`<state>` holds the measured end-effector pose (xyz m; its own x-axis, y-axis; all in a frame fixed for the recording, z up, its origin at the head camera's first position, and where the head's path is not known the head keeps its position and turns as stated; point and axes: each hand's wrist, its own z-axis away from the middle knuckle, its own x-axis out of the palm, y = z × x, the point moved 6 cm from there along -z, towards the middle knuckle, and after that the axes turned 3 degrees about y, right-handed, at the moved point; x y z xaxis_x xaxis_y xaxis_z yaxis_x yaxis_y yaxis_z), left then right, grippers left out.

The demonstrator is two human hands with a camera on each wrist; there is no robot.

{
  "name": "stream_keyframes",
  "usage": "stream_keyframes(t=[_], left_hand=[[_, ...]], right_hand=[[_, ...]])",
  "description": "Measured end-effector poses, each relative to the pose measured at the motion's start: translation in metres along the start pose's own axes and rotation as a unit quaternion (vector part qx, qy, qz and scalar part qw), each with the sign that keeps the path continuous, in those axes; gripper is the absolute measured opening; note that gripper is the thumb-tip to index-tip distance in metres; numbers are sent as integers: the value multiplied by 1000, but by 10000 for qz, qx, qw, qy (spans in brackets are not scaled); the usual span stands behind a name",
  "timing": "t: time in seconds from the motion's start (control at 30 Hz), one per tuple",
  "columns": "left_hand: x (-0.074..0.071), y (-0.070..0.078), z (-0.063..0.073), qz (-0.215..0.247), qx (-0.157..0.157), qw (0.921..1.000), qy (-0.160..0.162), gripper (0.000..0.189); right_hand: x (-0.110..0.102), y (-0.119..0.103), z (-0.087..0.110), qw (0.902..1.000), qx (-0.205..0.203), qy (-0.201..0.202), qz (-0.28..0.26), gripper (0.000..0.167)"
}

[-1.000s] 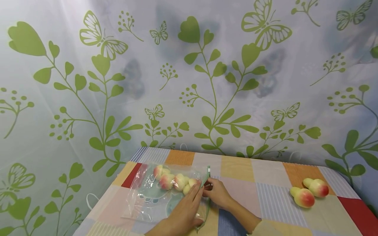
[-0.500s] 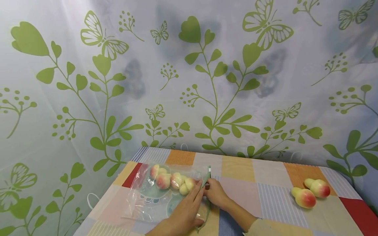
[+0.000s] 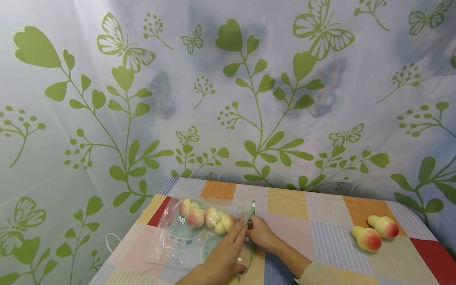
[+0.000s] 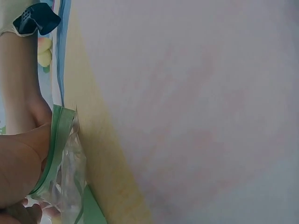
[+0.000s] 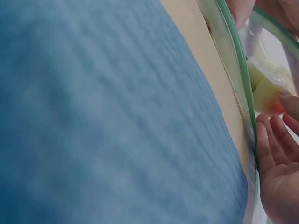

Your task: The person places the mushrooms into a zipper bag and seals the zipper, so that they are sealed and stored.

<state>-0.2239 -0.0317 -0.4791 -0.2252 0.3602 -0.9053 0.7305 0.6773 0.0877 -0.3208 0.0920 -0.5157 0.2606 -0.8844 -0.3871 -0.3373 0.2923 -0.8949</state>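
A clear zip bag [image 3: 174, 247] with a green zip edge lies flat, its mouth facing right. Several yellow gourds [image 3: 196, 218] with red ends show inside it. My left hand [image 3: 226, 247] lies over the mouth with long straight fingers, pinching the upper layer at the zip edge. At the opening is my right hand [image 3: 261, 233], its fingertips partly hidden by the bag. The right wrist view shows its relaxed fingers [image 5: 278, 144] and thumb against the red end of one gourd [image 5: 271, 93].
Two more gourds [image 3: 368, 238] rest on the right side of the table, beyond my right forearm. A patchwork cloth [image 3: 285, 204] covers the table. Behind it hangs a pale curtain [image 3: 199, 158] printed with green leaves and butterflies.
The gourds in the bag have slid a little to the left, deeper in. My right hand has moved slightly left at the mouth; my left hand stays put.
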Motion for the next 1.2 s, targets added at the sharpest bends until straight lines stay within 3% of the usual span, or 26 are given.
stream_keyframes(t=[0.37,0.53,0.83,1.2], left_hand=[[1,-1,1,-2,-67,10000,43,120],[1,-1,1,-28,-78,9999,66,120],[4,-1,1,-12,-108,9999,9,121],[2,-1,-1,130,-193,9997,58,122]], right_hand=[[-18,2,8,9990,52,-436,71,20],[-24,-2,11,9983,-172,-500,260,17],[-40,-4,19,9988,-62,-460,171,36],[-68,-7,27,9991,79,-312,286,39]])
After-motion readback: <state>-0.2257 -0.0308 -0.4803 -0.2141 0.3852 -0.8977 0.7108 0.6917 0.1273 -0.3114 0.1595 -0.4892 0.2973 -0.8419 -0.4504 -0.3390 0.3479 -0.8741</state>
